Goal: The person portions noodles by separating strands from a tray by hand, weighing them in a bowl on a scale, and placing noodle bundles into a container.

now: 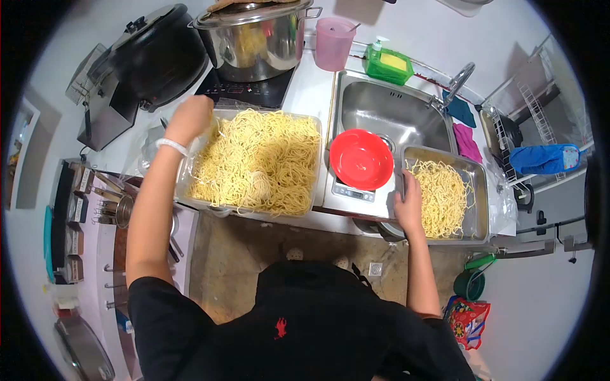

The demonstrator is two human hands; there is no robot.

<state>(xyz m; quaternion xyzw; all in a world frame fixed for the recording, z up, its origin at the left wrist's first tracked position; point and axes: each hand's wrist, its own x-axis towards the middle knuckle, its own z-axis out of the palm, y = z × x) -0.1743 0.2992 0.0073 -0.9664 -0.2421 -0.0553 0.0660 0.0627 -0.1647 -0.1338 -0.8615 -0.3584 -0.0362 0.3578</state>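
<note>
My left hand (192, 119), with a white band at the wrist, is closed at the upper left corner of a clear plastic tub (316, 166). Its fingertips are hidden, so what they grip does not show. Yellow noodles (254, 162) fill that tub, with a loose coil on top near the front. At the left rim of a metal tray (480, 190), my right hand (410, 202) holds on with its fingers along the edge. A smaller heap of noodles (441, 198) lies in this tray. Between the two containers, a red bowl (361, 160) sits on a kitchen scale (353, 192).
Behind the tub, a large steel pot (251, 47) stands on a black cooktop (254, 92), beside a black pressure cooker (159, 60). The sink (381, 105) with its faucet (459, 82) lies behind the bowl. A pink cup (334, 44) and green soap holder (387, 65) line the wall.
</note>
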